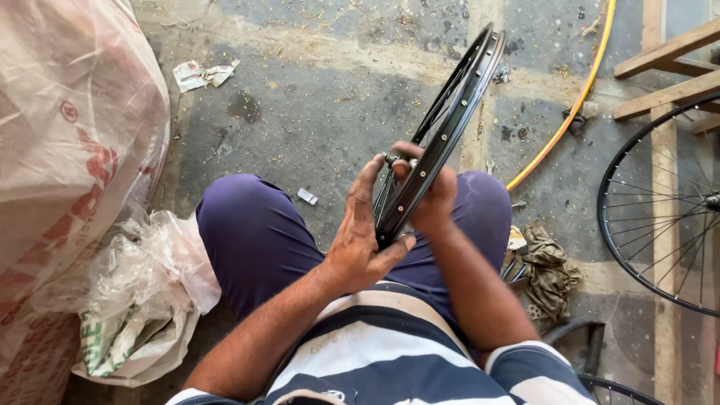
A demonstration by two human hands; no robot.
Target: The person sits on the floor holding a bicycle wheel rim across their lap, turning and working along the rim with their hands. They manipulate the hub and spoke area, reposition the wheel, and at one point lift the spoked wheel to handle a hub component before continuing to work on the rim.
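A black bicycle wheel rim (459, 96) with thin spokes stands on edge between my knees, tilted up and away to the right. My left hand (358, 234) lies flat against its near side, fingers stretched up toward the metal hub (396, 159) and thumb pressed on the rim's lower edge. My right hand (435, 201) wraps the rim from the other side, fingertips curled near the hub. Both hands grip the wheel over my lap, which is covered by dark purple shorts.
A large clear plastic sack (71, 135) and crumpled bags (142, 300) sit at the left. A second spoked wheel (664, 210) lies at the right by wooden slats (667, 75). A yellow hose (577, 97), a dirty rag (547, 270) and paper scraps (201, 73) lie on the concrete floor.
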